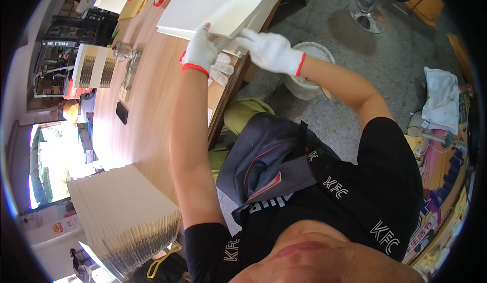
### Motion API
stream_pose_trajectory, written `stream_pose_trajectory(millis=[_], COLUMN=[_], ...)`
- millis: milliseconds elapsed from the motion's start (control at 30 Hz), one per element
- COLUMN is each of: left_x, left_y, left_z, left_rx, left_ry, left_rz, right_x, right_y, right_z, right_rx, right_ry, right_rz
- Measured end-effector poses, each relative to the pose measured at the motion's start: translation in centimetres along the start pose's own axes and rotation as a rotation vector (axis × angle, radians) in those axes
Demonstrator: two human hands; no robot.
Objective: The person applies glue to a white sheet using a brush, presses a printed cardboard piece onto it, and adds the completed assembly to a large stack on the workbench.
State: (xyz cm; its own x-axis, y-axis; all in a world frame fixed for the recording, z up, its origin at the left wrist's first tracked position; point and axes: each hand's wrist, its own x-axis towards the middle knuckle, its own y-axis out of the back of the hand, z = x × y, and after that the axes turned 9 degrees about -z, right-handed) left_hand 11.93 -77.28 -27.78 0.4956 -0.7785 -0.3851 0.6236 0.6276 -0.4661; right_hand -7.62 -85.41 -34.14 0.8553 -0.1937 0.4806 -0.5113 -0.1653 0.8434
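In a white knitted glove with a red cuff, my left hand (201, 51) is at the near corner of a stack of large white sheets (224, 1). Its thumb lies over the edge and the other fingers are mostly hidden. My right hand (272, 51), gloved the same way, is blurred. Its fingers point at the right near corner of the sheets; I cannot tell whether they touch or hold it. White glove fingers (221, 69) show beside my left wrist; whether they belong to a loose glove is unclear. The sheets lie on a wood-grain table (156, 70).
A phone (121, 112), a glass mug (122, 50) and a red tape roll (159, 1) rest on the table. A tall stack of boards (121, 203) stands at the lower left. Beside my right arm are a bucket (304, 87) and a stool (365, 13). A forklift (49, 70) stands beyond.
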Motion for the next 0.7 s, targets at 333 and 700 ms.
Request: stream_pose_trajectory(millis=[333,700], left_x=[1.9,-9.7], left_y=[0.8,15.4], left_z=[-1.5,6.9], left_rx=[-0.175,0.164], left_ry=[-0.018,-0.164], left_rz=[0.148,0.111], right_x=[2.0,9.4], right_y=[4.3,4.2], right_z=[19.4,14.6], right_rx=[-0.214,0.793], right_ry=[-0.363,0.046], right_rz=[-0.008,-0.578])
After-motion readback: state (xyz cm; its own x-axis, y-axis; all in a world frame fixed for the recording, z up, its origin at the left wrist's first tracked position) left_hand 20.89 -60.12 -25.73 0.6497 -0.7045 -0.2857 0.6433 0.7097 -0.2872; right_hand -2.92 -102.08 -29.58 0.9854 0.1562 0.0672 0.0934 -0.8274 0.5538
